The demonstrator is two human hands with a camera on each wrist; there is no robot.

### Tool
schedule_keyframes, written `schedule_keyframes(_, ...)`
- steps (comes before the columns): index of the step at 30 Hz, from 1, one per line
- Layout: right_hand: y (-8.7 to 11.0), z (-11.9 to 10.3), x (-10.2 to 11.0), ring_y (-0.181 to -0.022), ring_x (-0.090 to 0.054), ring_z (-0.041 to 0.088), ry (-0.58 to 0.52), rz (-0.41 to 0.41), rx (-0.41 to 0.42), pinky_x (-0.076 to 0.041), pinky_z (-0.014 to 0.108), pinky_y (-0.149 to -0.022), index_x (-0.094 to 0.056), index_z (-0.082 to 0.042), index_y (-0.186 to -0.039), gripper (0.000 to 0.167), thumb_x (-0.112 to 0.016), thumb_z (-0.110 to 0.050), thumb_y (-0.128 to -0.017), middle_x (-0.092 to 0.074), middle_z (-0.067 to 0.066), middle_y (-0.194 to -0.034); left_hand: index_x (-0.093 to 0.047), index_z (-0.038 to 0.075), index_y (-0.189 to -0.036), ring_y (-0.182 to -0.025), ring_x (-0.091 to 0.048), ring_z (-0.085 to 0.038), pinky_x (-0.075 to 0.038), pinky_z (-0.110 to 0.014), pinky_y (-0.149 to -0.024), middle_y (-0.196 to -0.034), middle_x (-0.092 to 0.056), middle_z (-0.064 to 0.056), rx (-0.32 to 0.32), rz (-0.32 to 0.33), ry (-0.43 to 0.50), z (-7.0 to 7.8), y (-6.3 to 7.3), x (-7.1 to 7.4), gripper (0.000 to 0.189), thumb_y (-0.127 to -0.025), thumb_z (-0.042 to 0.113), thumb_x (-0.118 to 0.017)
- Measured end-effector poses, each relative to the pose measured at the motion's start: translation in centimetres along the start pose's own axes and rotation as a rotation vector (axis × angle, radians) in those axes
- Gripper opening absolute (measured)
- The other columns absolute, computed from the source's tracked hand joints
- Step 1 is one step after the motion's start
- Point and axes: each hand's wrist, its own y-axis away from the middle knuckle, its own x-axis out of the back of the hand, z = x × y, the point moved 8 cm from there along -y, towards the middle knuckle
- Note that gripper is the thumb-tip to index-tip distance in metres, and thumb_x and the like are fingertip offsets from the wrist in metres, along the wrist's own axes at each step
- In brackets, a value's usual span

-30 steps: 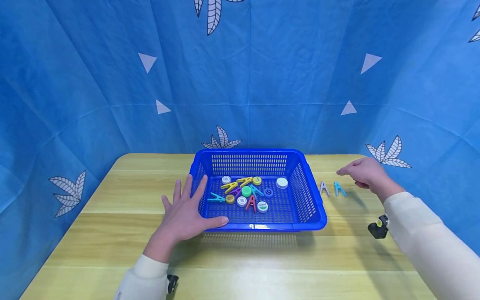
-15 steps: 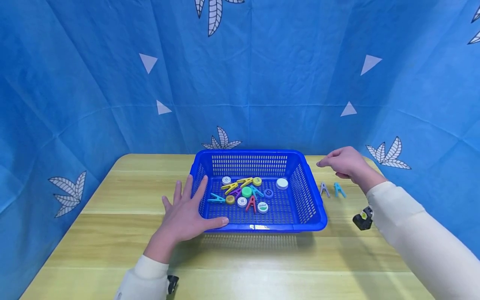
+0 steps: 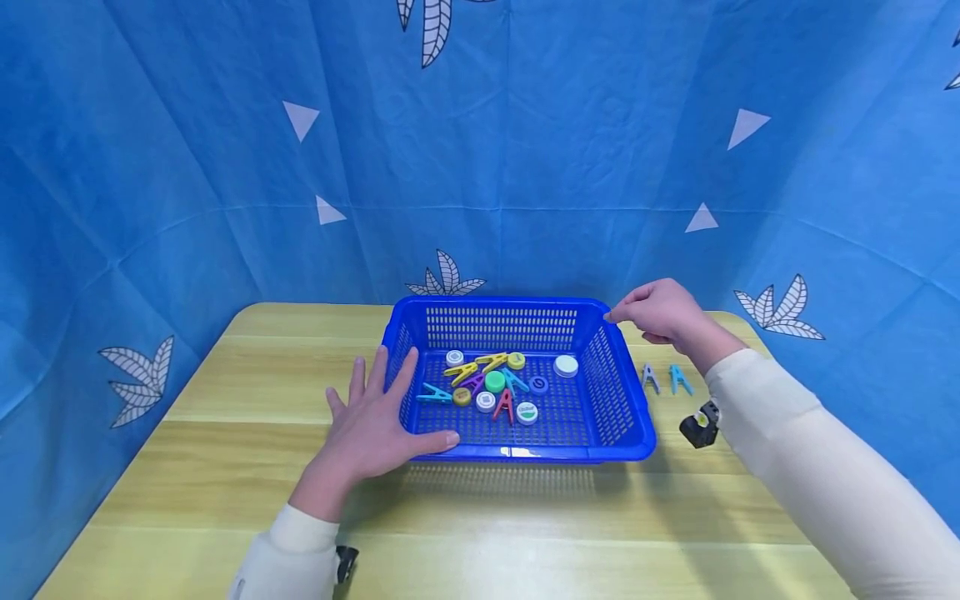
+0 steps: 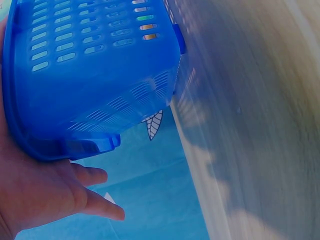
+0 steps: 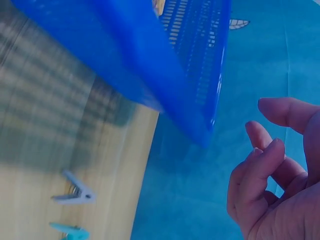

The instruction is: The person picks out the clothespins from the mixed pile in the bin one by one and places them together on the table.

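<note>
In the head view, a blue plastic basket (image 3: 525,454) stands on the table with several bottle caps and clothespins inside. Fingers spread, my left hand (image 3: 371,425) rests on its left front corner; the left wrist view shows that palm against the rim. My right hand (image 3: 660,312) is at the basket's far right corner, fingers loosely bent. Nothing shows between those fingers (image 5: 257,182) in the right wrist view. A purple clothespin (image 3: 476,383), a red clothespin (image 3: 505,406), a green cap (image 3: 494,382) and a white cap (image 3: 566,366) lie among the contents.
Right of the basket, a grey-lilac clothespin (image 3: 650,377) and a light-blue clothespin (image 3: 680,379) lie on the wooden table (image 3: 247,467). A blue curtain (image 3: 570,150) with leaf prints hangs behind and at both sides.
My right hand has moved left and away from me, from beyond the two loose clothespins to the basket's far right corner. The left hand and basket contents look unchanged.
</note>
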Motion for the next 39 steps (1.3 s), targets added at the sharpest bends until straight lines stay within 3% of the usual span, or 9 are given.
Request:
schedule_keyframes(5, -0.3, -1.5, -0.6, -0.061, -0.049, 0.016, -0.013, -0.010, 0.015, -0.047, 0.027, -0.053, -0.073, -0.002, -0.107, 0.033, -0.075, -0.029, -0.088, -0.056, 0.011, -0.102, -0.011, 0.026, -0.163, -0.146, 0.013, -0.049, 0.008, -0.081, -0.099, -0.166, 0.001, -0.018, 0.000, -0.002, -0.002, 0.0, 0.0, 0.1, 0.129, -0.063, 0.091, -0.060)
schedule_keyframes(10, -0.6, -2.8, -1.4, -0.066, -0.050, 0.017, -0.039, -0.008, 0.029, -0.049, 0.029, -0.057, -0.074, -0.003, -0.106, 0.031, -0.075, -0.028, -0.088, -0.062, 0.013, -0.109, -0.011, 0.026, -0.163, -0.146, 0.013, -0.048, 0.008, -0.080, -0.099, -0.166, 0.001, -0.018, 0.004, -0.006, -0.001, 0.0, 0.0, 0.1, 0.127, -0.065, 0.086, -0.065)
schedule_keyframes(13, -0.8, -3.2, -2.2, -0.060, -0.050, 0.016, -0.043, -0.014, 0.033, -0.047, 0.028, -0.055, -0.074, -0.004, -0.106, 0.029, -0.076, -0.028, -0.088, -0.063, 0.007, -0.091, -0.011, 0.027, -0.162, -0.146, 0.013, -0.048, 0.009, -0.080, -0.099, -0.166, 0.001, -0.018, 0.005, -0.008, 0.004, 0.1, 0.1, 0.1, 0.127, -0.065, 0.087, -0.065)
schedule_keyframes(16, -1.2, -3.5, -3.1, -0.051, -0.047, 0.013, -0.043, -0.031, 0.041, -0.045, 0.028, -0.051, -0.074, -0.004, -0.105, 0.028, -0.076, -0.027, -0.089, -0.055, 0.000, -0.071, -0.009, 0.028, -0.162, -0.146, 0.014, -0.048, 0.010, -0.079, -0.099, -0.166, 0.002, -0.017, 0.010, -0.011, 0.004, 0.0, 0.1, 0.1, 0.128, -0.063, 0.090, -0.062)
schedule_keyframes(19, -1.4, -3.8, -4.0, -0.048, -0.046, 0.013, -0.042, -0.045, 0.045, -0.043, 0.028, -0.050, -0.075, -0.005, -0.104, 0.027, -0.075, -0.027, -0.089, -0.047, -0.002, -0.064, -0.009, 0.028, -0.162, -0.146, 0.013, -0.048, 0.009, -0.080, -0.099, -0.166, 0.002, -0.017, 0.012, -0.010, -0.004, 0.0, 0.1, 0.1, 0.130, -0.062, 0.093, -0.058)
schedule_keyframes(28, -1.9, -4.3, -6.1, -0.045, -0.044, 0.011, -0.058, -0.063, 0.068, -0.040, 0.025, -0.044, -0.076, -0.004, -0.101, 0.027, -0.079, -0.026, -0.085, -0.052, -0.003, -0.066, -0.009, 0.028, -0.162, -0.146, 0.013, -0.048, 0.007, -0.080, -0.099, -0.166, 0.002, -0.017, 0.019, -0.009, -0.019, 0.0, 0.1, 0.0, 0.131, -0.060, 0.095, -0.056)
schedule_keyframes(35, -2.3, -4.4, -7.2, -0.047, -0.044, 0.011, -0.049, -0.065, 0.072, -0.045, 0.028, -0.049, -0.077, -0.006, -0.099, 0.026, -0.078, -0.029, -0.086, -0.058, 0.002, -0.076, -0.010, 0.027, -0.162, -0.146, 0.012, -0.049, 0.007, -0.081, -0.099, -0.166, 0.001, -0.018, 0.014, 0.000, -0.010, 0.0, 0.1, 0.0, 0.127, -0.065, 0.086, -0.065)
schedule_keyframes(39, -2.5, -4.7, -8.0, -0.046, -0.043, 0.010, -0.057, -0.072, 0.071, -0.047, 0.029, -0.050, -0.077, -0.007, -0.097, 0.026, -0.079, -0.029, -0.085, -0.059, 0.002, -0.080, -0.009, 0.028, -0.162, -0.146, 0.013, -0.048, 0.008, -0.080, -0.099, -0.166, 0.001, -0.017, 0.008, 0.004, -0.009, 0.0, 0.1, 0.0, 0.128, -0.064, 0.089, -0.063)
